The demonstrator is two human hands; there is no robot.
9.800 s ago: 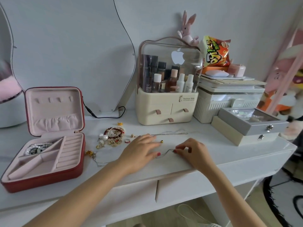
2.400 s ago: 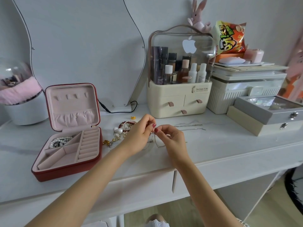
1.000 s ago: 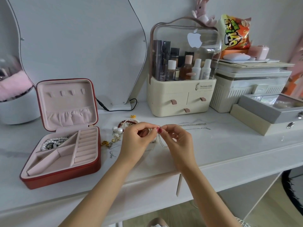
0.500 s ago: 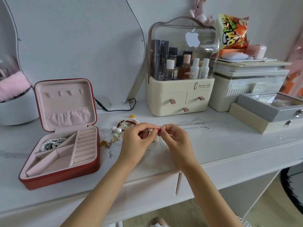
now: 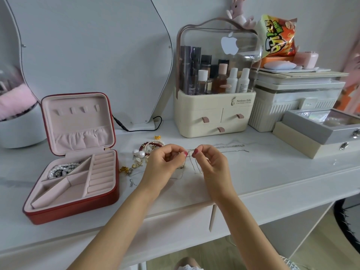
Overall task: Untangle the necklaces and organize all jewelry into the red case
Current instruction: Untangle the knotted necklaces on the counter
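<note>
Silver chain [image 5: 195, 164] pinched between left hand [image 5: 165, 162] and right hand [image 5: 211, 161], near the desk edge [image 5: 253, 193].

Thin metal chain [image 5: 195, 164], glossy pearls [image 5: 58, 171]

Thin chain [image 5: 195, 164]: links too fine to tell; clasp not discernible; upper run hidden inside the pinch of left hand [image 5: 164, 162] and right hand [image 5: 211, 159]. Jewelry pile [image 5: 145, 154], left of chain: partly covered by left hand. Grey box [image 5: 323, 129], right of chain: cut by frame edge.
</note>
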